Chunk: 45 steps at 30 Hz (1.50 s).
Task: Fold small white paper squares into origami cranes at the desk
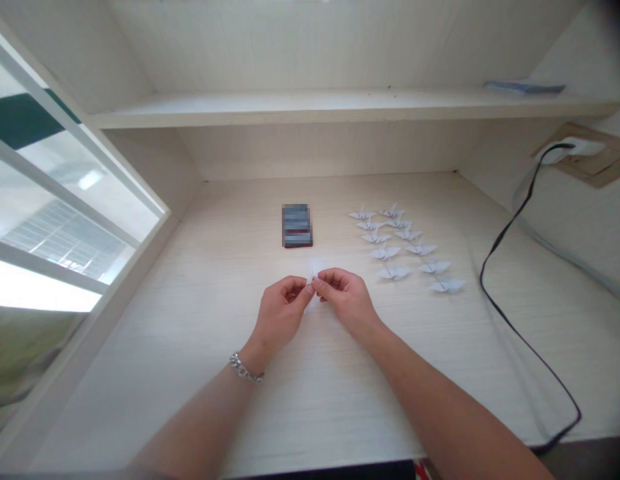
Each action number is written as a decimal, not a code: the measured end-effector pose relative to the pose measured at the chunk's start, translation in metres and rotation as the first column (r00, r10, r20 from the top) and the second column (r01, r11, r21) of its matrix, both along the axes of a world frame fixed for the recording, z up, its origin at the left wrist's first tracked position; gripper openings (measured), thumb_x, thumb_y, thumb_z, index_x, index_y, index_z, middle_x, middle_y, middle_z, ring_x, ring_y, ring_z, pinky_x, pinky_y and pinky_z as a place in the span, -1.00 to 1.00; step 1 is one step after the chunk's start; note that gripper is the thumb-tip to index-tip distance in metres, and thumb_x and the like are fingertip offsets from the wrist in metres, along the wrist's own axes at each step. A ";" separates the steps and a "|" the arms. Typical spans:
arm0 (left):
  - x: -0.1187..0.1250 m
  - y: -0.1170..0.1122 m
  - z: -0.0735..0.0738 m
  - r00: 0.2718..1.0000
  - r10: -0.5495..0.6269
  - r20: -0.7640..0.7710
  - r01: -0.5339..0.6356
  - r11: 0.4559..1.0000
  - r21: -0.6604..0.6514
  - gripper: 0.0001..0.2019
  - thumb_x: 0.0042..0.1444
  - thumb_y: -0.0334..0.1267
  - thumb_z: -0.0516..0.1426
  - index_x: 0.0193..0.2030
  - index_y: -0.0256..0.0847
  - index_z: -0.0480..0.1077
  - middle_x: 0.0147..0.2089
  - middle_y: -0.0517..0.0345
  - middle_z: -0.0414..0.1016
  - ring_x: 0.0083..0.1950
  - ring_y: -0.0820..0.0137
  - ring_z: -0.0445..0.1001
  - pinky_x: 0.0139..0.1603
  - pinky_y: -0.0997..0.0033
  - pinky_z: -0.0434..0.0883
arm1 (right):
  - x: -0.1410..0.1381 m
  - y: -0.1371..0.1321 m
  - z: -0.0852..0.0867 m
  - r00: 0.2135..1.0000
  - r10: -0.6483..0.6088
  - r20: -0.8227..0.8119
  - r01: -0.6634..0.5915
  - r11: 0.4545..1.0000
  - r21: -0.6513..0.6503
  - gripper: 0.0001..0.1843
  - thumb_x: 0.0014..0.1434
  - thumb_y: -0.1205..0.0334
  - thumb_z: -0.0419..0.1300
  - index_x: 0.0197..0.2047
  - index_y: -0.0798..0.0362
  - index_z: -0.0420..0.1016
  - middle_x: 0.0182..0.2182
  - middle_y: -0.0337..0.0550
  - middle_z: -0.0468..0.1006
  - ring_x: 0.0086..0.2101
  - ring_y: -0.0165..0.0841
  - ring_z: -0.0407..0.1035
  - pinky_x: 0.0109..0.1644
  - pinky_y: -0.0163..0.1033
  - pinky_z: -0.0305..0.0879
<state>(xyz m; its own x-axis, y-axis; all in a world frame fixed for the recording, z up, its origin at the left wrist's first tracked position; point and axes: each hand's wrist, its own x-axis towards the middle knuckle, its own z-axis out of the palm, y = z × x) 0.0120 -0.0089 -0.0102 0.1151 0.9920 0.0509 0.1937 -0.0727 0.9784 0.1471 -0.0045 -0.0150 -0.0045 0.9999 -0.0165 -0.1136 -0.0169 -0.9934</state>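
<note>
My left hand (281, 309) and my right hand (344, 296) meet above the middle of the pale wooden desk (190, 347). Both pinch a small piece of white paper (315, 269), whose top edge shows just above the fingertips. The fingers of both hands are curled closed on it. A silver bracelet (245, 369) sits on my left wrist. To the right of my hands, several folded white paper cranes (406, 249) lie on the desk in two rows.
A dark rectangular object (297, 226) lies flat behind my hands. A black cable (510, 267) runs from a wall socket (575, 150) down over the desk's right side. A shelf (340, 107) spans above. A window (50, 200) is at the left.
</note>
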 end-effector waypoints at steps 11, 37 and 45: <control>0.000 0.000 -0.003 0.999 -0.044 0.003 0.044 0.999 -0.024 -0.76 0.02 -0.10 0.13 -0.37 -0.27 0.44 -0.42 0.13 0.45 -0.41 0.45 0.35 -0.38 0.49 0.29 | 0.002 0.000 0.002 0.999 -0.030 0.026 0.029 0.999 0.029 -0.81 -0.04 0.14 0.24 -0.46 0.12 0.45 -0.55 -0.23 0.43 -0.50 -0.44 0.26 -0.38 -0.30 0.20; 0.000 -0.001 -0.002 0.997 -0.077 0.028 0.078 0.996 -0.041 -0.77 0.03 -0.12 0.13 -0.38 -0.29 0.41 -0.45 0.17 0.40 -0.43 0.48 0.31 -0.41 0.51 0.26 | 0.007 0.002 0.008 0.990 0.011 -0.140 -0.022 0.997 -0.072 -0.76 -0.01 0.07 0.21 -0.41 0.09 0.44 -0.49 -0.24 0.42 -0.46 -0.44 0.29 -0.39 -0.31 0.26; -0.001 0.001 -0.001 0.996 -0.069 0.049 0.072 0.996 -0.060 -0.75 0.02 -0.12 0.14 -0.38 -0.31 0.43 -0.42 0.13 0.44 -0.41 0.47 0.33 -0.38 0.51 0.29 | 0.008 0.002 0.002 0.989 0.058 0.138 -0.061 0.998 0.020 -0.81 -0.03 0.15 0.23 -0.48 0.11 0.42 -0.58 -0.27 0.38 -0.52 -0.46 0.23 -0.42 -0.31 0.17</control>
<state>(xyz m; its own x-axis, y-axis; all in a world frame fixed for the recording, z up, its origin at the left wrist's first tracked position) 0.0114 -0.0084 -0.0113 0.1837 0.9830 -0.0027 0.1440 -0.0242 0.9893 0.1547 -0.0027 -0.0133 -0.0634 0.9980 0.0027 0.0246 0.0042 -0.9997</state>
